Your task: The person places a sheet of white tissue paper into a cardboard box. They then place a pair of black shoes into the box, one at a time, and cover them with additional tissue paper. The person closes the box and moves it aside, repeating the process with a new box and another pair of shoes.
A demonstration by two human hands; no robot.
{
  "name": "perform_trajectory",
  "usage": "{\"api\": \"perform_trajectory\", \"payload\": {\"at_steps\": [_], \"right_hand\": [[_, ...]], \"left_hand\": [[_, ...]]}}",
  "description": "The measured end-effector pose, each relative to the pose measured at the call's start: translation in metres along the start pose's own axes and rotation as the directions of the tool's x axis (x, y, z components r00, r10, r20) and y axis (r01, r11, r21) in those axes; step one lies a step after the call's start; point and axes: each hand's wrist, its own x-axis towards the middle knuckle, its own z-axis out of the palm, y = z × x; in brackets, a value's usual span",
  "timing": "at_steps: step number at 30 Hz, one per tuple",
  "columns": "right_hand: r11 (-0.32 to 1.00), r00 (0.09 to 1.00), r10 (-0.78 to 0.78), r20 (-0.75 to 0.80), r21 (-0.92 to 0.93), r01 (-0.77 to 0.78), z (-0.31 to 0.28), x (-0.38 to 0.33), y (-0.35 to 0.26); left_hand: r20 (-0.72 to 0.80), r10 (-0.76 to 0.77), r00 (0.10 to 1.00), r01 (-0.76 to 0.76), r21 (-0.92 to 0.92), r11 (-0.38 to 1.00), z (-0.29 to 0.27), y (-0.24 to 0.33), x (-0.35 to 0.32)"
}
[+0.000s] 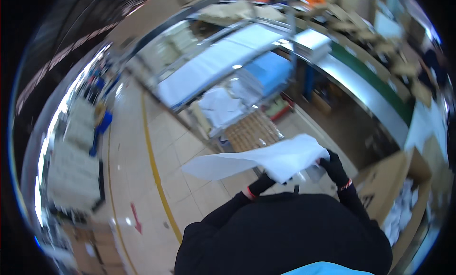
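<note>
A thin white sheet, like paper or soft foam, is held up in front of my body, its long end drooping to the left. My right hand, in a black glove with fingertips bare, grips its right edge. At the sheet's lower edge is my left hand, also gloved in black; it pinches the sheet there, though its fingers are partly covered. Beyond the sheet stands a metal rack with white sheets on its upper shelf and white and blue stacks below.
An open cardboard box with crumpled white material stands at my right. Behind it runs a conveyor with a green belt and cardboard pieces alongside. Yellow lines mark the tiled floor at left. Brown cartons sit at the lower left.
</note>
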Motion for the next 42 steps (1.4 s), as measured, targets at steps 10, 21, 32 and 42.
{"api": "perform_trajectory", "payload": {"at_steps": [10,21,32,42], "right_hand": [[0.915,0.988,0.116,0.106,-0.398,-0.065,-0.118,0.004,0.038],[0.648,0.993,0.051,-0.102,-0.753,-0.111,-0.306,0.157,0.049],[0.461,0.832,0.337,-0.44,-0.694,-0.553,-0.523,0.19,0.133],[0.303,0.701,0.005,-0.713,-0.667,-0.681,-0.85,0.279,0.135]], "left_hand": [[0.022,-0.055,0.998,0.053,0.086,0.995,0.067,0.032,0.163],[0.204,0.303,0.931,-0.363,0.603,0.711,0.028,0.22,0.395],[0.429,-0.262,0.865,-0.437,0.899,0.029,-0.001,0.242,0.692],[0.428,0.328,0.842,-0.069,0.689,-0.722,-0.057,0.421,1.0]]}}
